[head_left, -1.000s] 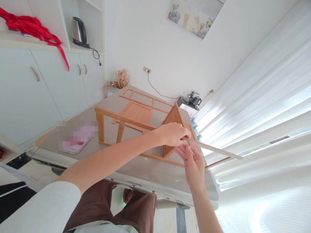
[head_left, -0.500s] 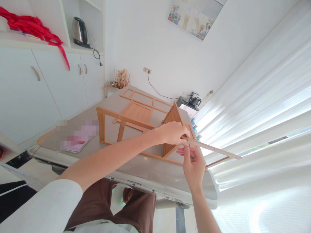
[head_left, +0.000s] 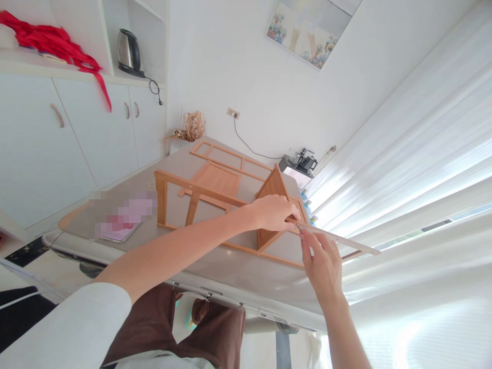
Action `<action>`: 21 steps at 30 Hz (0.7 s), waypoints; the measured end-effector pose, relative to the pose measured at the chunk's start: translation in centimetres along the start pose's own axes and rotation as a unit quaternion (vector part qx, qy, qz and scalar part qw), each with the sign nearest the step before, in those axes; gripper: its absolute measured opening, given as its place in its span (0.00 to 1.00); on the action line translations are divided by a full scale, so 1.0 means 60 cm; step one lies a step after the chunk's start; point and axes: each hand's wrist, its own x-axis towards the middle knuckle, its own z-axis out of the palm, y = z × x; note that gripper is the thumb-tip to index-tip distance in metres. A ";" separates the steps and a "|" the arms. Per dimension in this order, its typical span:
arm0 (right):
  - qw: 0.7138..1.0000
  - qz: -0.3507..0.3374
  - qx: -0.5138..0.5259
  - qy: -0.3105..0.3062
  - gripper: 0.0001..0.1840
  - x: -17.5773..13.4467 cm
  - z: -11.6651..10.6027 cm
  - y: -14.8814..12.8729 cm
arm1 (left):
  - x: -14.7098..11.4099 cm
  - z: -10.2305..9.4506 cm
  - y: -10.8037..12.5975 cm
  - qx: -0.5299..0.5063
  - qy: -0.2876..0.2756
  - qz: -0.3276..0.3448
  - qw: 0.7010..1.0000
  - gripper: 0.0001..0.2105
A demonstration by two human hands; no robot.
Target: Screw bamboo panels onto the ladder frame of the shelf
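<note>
A light-brown wooden frame (head_left: 209,188) stands on its side on the table, with a slatted wooden panel (head_left: 273,187) set upright across it. My left hand (head_left: 273,211) is closed on the frame's upper rail, beside that panel. Close to its fingertips, my right hand (head_left: 325,261) pinches a small thin metal piece (head_left: 300,230) against the rail; its exact kind is too small to make out. The rail runs on past both hands to a free end (head_left: 371,250) at the right.
A second slatted panel (head_left: 217,178) and a ladder-like wooden frame (head_left: 234,159) lie farther back on the grey table (head_left: 246,266). A partly blurred sheet or packet (head_left: 123,233) lies at the left. A black appliance (head_left: 305,161) stands behind; white curtains (head_left: 403,169) hang at the right.
My right hand has turned from palm-up to back-up and shifted right, its fingertips still at the same spot on the rail. My left hand stays in place.
</note>
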 end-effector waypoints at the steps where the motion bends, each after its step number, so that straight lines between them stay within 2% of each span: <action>1: 1.000 -0.003 -0.002 -0.001 0.13 0.000 0.000 -0.001 | 0.000 0.000 0.000 -0.001 -0.001 0.001 1.000 0.17; 21: 0.999 -0.039 -0.019 0.010 0.13 -0.005 0.003 0.000 | 0.001 0.003 -0.002 0.011 0.007 0.003 1.000 0.18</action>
